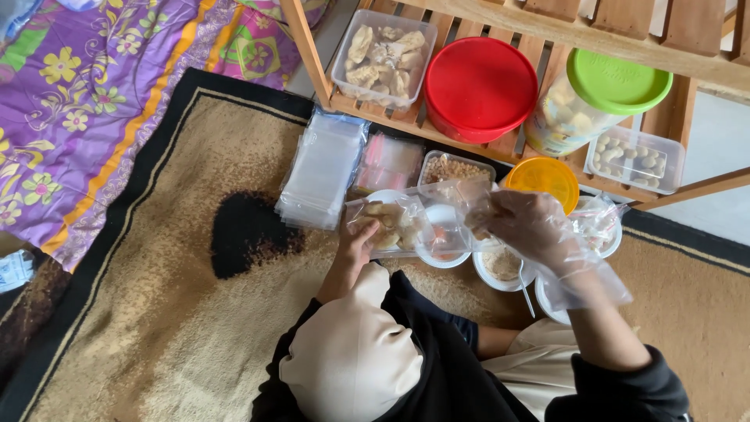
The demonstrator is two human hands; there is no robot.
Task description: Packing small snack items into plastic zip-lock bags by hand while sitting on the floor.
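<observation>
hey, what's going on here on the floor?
A person sits on a patterned rug before a low wooden shelf. The left hand holds a small clear bag with pale fried pieces inside. The right hand, in a loose plastic glove, hovers over small white bowls of food. A stack of empty clear bags lies beside them.

— What's on my right hand (525,225)?
— My thin, glossy, crinkled plastic glove (574,270).
— At twelve o'clock?
— Matt wooden shelf (500,148), smooth red plastic lid (479,84).
— At nine?
— Rough woven carpet (141,312).
</observation>
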